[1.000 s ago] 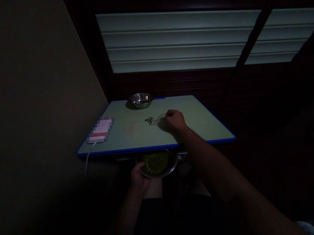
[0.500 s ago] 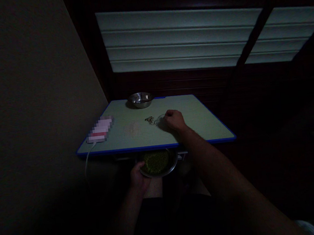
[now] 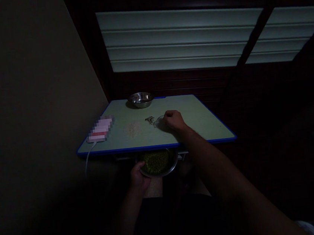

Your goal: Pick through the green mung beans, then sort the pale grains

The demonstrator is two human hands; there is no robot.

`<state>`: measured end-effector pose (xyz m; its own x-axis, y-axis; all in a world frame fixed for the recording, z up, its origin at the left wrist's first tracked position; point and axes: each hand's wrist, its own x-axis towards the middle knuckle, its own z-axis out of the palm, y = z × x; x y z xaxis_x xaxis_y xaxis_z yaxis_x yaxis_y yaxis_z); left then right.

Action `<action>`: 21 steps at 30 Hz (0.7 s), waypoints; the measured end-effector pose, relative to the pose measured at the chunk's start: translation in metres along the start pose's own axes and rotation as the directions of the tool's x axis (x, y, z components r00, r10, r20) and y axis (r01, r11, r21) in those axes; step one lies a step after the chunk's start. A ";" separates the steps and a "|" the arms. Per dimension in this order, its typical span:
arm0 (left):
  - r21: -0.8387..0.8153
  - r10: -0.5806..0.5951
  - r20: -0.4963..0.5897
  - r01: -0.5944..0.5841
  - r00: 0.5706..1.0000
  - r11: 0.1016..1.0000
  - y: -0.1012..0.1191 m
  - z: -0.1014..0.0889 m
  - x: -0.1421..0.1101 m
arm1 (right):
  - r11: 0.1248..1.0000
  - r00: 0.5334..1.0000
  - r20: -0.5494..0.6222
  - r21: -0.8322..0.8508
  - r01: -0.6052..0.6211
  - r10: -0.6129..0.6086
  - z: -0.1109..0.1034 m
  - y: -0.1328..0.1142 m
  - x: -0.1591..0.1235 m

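Head view: L hand on steel basin (image 3: 168, 172) of green grains, R hand w/ clear item on pale tabletop

Dim scene. L hand (image 3: 139, 177), lower ctr of frame, is part-closed round L side of basin: thumb over rim, fingers below, mostly hidden. Basin sits just below tabletop's front edge, far rim partly cut off by it; green grains (image 3: 156, 161) cover much of its inside. Bare leg (image 3: 154, 188) shows just below basin.

R hand (image 3: 174, 120), approx. ctr of frame, has fingers curled in, nearly a fist, w/ clear item (image 3: 159, 120) poking out on its L side. Item has a curved edge; exact type too dim to tell. Can't tell if hand touches tabletop (image 3: 183, 101).

Dark grains (image 3: 150, 121) lie in a small loose patch just L of clear item, a few almost at its edge. Pale scatter (image 3: 133, 129), v. faint, lies lower L of them.

Steel bowl (image 3: 143, 105) stands upright at back edge, upper-ctr of tabletop. Pinkish slab (image 3: 100, 129), pixelated, lies at tabletop's L side w/ white cable (image 3: 87, 160) hanging off front edge. Tabletop has blue edging. Plain wall (image 3: 30, 89) fills L of frame; pale slatted panels (image 3: 179, 38) in dark wood (image 3: 187, 80) fill top.
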<state>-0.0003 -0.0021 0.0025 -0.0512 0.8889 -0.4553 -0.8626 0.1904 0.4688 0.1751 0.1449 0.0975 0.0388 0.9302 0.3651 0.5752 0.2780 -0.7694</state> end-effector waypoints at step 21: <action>0.017 -0.002 -0.003 0.002 1.000 1.000 0.001 0.003 -0.002 | 0.989 0.997 -0.066 -0.137 -0.059 0.050 -0.002 0.000 0.002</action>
<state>0.0005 -0.0025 0.0055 -0.0513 0.8873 -0.4584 -0.8542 0.1988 0.4804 0.1771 0.1458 0.0996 0.1218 0.9250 0.3598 0.6781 0.1872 -0.7108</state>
